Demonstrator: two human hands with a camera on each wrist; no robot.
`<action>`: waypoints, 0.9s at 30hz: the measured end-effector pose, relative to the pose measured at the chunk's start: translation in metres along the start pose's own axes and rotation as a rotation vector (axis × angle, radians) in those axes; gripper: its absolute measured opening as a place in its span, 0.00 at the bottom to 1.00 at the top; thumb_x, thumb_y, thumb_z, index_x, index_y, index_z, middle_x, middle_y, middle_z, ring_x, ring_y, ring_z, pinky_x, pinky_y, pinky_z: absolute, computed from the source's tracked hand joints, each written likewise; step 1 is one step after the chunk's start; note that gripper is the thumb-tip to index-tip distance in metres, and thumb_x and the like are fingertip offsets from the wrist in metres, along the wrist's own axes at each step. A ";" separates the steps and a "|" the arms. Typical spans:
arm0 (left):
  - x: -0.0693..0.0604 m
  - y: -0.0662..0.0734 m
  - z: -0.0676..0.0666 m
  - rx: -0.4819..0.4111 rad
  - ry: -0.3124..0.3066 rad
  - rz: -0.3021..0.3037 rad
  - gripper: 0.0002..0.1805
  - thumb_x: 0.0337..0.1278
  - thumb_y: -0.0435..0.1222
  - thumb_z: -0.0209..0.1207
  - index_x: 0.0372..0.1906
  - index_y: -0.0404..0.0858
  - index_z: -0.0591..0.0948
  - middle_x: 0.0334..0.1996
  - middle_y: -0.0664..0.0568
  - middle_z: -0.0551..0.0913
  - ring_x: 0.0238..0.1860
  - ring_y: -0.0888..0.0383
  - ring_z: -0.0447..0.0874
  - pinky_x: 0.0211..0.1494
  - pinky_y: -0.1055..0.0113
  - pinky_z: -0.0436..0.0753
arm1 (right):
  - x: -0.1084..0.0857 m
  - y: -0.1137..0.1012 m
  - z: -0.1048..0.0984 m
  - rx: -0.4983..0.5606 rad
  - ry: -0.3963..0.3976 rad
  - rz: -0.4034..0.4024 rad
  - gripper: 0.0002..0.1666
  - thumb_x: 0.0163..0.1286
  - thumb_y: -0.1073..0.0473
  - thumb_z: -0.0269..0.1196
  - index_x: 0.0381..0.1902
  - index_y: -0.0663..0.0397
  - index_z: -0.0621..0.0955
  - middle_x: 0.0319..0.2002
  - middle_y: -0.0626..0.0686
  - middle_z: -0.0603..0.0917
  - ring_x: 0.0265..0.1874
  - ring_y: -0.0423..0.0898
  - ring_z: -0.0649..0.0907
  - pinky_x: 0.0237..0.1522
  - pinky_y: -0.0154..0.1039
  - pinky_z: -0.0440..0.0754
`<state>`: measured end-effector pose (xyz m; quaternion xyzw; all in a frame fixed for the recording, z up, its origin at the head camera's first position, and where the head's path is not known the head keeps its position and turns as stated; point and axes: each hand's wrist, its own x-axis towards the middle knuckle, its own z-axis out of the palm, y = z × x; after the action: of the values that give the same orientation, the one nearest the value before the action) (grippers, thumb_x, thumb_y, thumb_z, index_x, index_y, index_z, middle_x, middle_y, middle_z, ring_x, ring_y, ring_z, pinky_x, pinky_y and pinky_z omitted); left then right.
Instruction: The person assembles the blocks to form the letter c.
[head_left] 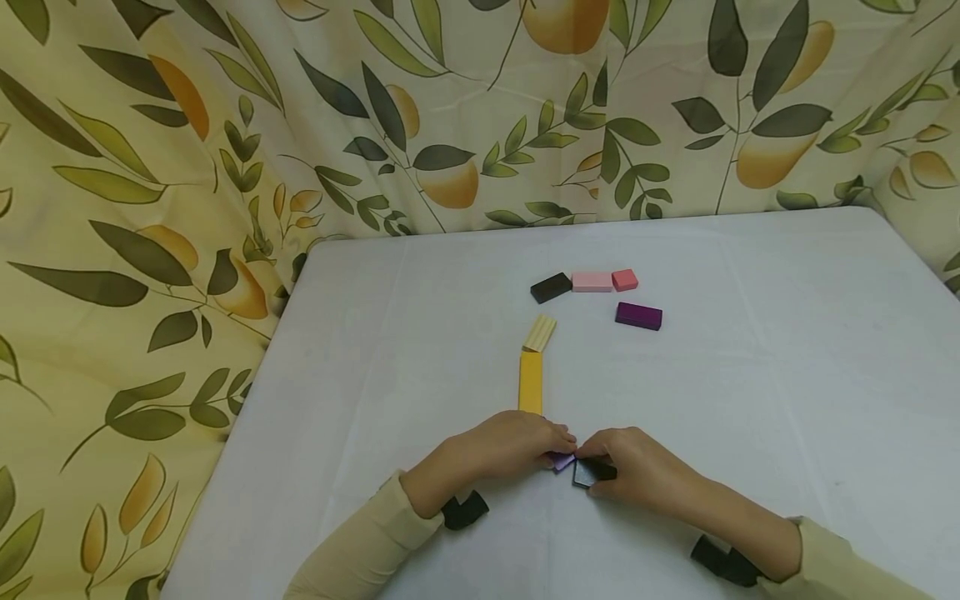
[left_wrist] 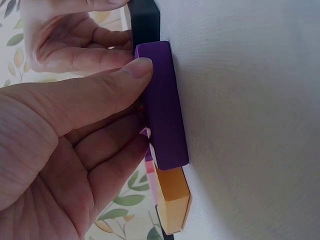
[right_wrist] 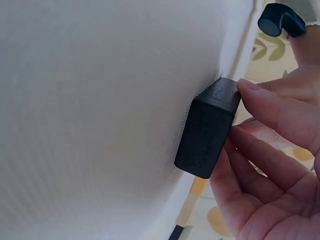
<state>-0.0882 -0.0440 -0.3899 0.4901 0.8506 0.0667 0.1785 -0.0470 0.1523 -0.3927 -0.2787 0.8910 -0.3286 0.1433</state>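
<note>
My left hand point(head_left: 506, 446) holds a purple block point(left_wrist: 162, 107) between thumb and fingers, flat on the white cloth. In the head view that hand covers most of the purple block point(head_left: 562, 461). Just to the right, my right hand point(head_left: 645, 471) pinches a black block point(right_wrist: 206, 135) by its sides. The black block point(head_left: 591, 472) lies on the cloth, its near end up against the purple one in the left wrist view. Beyond my left hand, a yellow block point(head_left: 530, 382) runs away from me, with a ridged cream block point(head_left: 540, 333) at its far end.
Farther back, another black block point(head_left: 551, 287), a light pink block point(head_left: 592, 282) and a small coral block point(head_left: 625, 279) form a row. A dark purple block point(head_left: 639, 316) lies apart in front of it. Patterned curtain point(head_left: 450, 108) hangs behind the table point(head_left: 750, 375).
</note>
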 end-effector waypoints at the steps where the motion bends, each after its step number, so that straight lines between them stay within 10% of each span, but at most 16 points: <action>1: 0.000 0.000 0.000 0.001 0.003 0.002 0.18 0.60 0.38 0.56 0.56 0.43 0.78 0.55 0.60 0.76 0.58 0.68 0.68 0.58 0.77 0.65 | 0.000 0.000 0.000 0.000 0.002 0.003 0.20 0.44 0.68 0.73 0.38 0.67 0.82 0.37 0.53 0.84 0.40 0.50 0.81 0.42 0.45 0.78; 27: -0.004 -0.004 -0.004 -0.108 0.026 -0.004 0.22 0.61 0.37 0.56 0.61 0.42 0.73 0.60 0.59 0.71 0.62 0.69 0.62 0.61 0.76 0.60 | -0.001 0.002 -0.002 0.023 0.004 0.016 0.23 0.45 0.60 0.74 0.39 0.64 0.82 0.38 0.53 0.84 0.40 0.47 0.82 0.41 0.42 0.79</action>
<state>-0.0913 -0.0496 -0.3861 0.4772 0.8489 0.1182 0.1938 -0.0483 0.1552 -0.3923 -0.2692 0.8896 -0.3382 0.1476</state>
